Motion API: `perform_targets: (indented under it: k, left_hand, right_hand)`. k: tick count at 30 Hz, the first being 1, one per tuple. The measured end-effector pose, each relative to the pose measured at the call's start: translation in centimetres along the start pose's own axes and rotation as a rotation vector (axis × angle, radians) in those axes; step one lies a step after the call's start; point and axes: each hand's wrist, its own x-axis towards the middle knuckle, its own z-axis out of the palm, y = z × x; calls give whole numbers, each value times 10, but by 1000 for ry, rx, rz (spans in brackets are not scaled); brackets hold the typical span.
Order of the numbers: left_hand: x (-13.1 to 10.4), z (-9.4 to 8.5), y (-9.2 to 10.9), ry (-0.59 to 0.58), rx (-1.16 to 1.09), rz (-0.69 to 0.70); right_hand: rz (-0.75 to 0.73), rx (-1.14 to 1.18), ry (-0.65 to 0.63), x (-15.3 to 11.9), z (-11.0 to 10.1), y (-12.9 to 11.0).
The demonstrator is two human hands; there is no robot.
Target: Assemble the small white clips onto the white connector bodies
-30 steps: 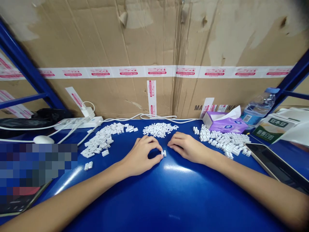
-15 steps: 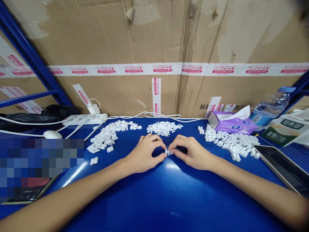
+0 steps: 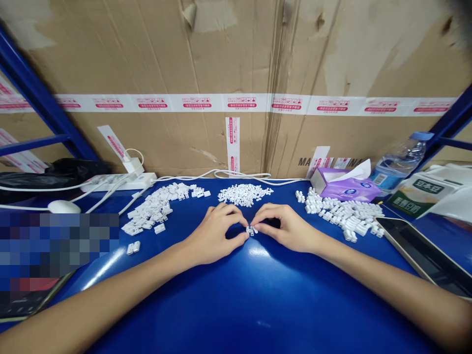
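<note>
Between my two hands, just above the blue table, is a small white plastic connector housing. My left hand pinches its left side between thumb and forefinger. From the other side, my right hand has thumb and forefinger closed on a tiny white plastic piece against the housing; whether the piece is seated in it I cannot tell. Beyond the hands lies a heap of tiny white pieces. A pile of flat white housings spreads to the left, and white connectors cover the right side.
A lone pair of housings lies left of my forearm. At the back left are a power strip and white cables. On the right stand a tissue pack, a water bottle and a phone. Cardboard walls the back.
The whole view has shifted slightly, so everything appears a little farther left. Both hands keep their pinch on the small parts, with hardly any finger movement.
</note>
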Motion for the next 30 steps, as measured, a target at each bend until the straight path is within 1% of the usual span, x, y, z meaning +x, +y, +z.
perform_targets:
  k: [5,10,18,25,30]
  left_hand:
    - [0,0,0,-4,-2,-3]
    - [0,-1,2,-6,-5,-11]
    - [0,-1,3,-15,2,-15]
    - [0,0,1,-7,7,2]
    - [-1,1,1,2,12,6]
  right_hand:
    - [33,25,19,-2,3,-1]
    - [37,-31,24,-2,6,0]
    - [64,-34,41,-1,6,-4]
    - [48,-7,72,-1,7,-3]
    - [29,-37,60,-1,8,-4]
